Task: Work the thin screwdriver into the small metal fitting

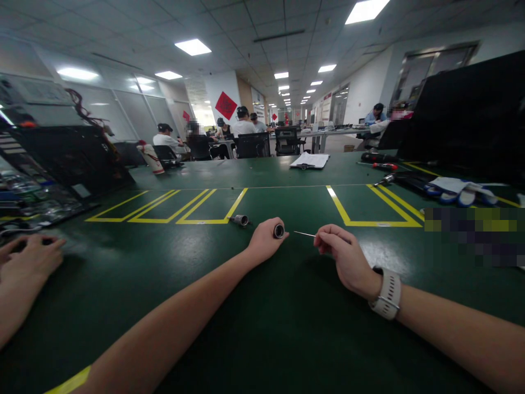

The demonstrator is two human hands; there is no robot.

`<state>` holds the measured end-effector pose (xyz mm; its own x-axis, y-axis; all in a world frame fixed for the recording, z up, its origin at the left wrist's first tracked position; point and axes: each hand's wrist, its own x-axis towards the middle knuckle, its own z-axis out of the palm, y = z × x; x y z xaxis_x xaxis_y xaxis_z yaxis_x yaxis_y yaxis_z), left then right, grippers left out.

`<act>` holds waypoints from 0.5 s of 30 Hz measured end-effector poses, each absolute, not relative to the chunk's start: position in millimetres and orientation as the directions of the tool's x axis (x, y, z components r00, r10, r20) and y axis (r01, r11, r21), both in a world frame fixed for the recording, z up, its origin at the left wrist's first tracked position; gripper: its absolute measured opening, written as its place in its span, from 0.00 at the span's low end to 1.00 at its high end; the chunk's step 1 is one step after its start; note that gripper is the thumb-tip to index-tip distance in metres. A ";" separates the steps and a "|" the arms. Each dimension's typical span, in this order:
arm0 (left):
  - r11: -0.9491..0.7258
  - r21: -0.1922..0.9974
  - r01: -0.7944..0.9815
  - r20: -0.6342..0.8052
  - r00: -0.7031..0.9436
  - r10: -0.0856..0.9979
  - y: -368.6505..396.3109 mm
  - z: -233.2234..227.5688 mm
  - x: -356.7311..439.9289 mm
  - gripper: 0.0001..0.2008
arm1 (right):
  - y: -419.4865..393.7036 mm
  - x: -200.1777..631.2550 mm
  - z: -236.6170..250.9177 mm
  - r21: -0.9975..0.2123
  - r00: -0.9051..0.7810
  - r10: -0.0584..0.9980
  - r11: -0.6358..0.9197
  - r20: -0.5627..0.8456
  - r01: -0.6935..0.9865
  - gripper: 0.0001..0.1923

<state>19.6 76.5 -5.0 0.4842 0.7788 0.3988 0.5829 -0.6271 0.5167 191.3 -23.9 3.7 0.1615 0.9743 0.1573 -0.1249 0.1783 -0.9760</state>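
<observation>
My left hand [264, 241] is closed around a small round metal connector [279, 231], its dark open end turned toward me. In my right hand [340, 251], fingers pinched, is a thin metal pick [304, 233]; its tip points left at the connector and stays a short gap away from it. The pick's rear end is mostly hidden by my fingers. A second cylindrical metal connector [241, 220] lies on the green table [287, 317], just left of and behind my left hand.
Yellow tape [205, 221] marks bays across the table. A clipboard [310, 160] lies at the back. Screwdrivers [377, 165] and white-blue gloves [459, 191] lie right, near a big black panel [467, 115]. A co-worker's hands [30, 262] are at far left; people sit beyond.
</observation>
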 end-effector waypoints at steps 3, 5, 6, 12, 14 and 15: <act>-0.599 0.546 0.586 0.389 0.456 0.801 76.8 -4.2 19.7 0.06 | -24.6 191.8 1.4 -0.976 0.127 0.977 0.186 0.171 -0.114 0.06; -0.588 0.566 0.578 0.387 0.443 0.809 77.4 -4.0 19.5 0.07 | -25.0 192.3 -1.2 -0.975 0.120 0.973 0.209 0.199 -0.077 0.06; -0.587 0.573 0.571 0.388 0.442 0.809 77.8 -4.2 19.4 0.07 | -25.4 192.6 -2.0 -0.971 0.121 0.967 0.233 0.226 -0.056 0.06; -0.656 0.567 0.497 0.418 0.513 0.750 80.1 -6.9 19.1 0.07 | -32.2 191.0 8.4 -0.929 -0.021 0.940 0.340 0.341 0.148 0.07; -0.685 0.552 0.475 0.421 0.551 0.721 80.2 -7.5 19.2 0.06 | -34.4 188.5 14.6 -0.908 -0.085 0.947 0.321 0.310 0.269 0.07; -0.697 0.542 0.470 0.419 0.568 0.708 80.0 -7.6 19.3 0.06 | -35.0 187.3 16.9 -0.890 -0.102 0.945 0.328 0.311 0.318 0.07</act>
<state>19.3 80.0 -7.6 0.5679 0.7083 0.4192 0.4697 -0.6972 0.5416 187.3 -35.0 16.9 -0.1023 0.9447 0.3114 0.3180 0.3277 -0.8897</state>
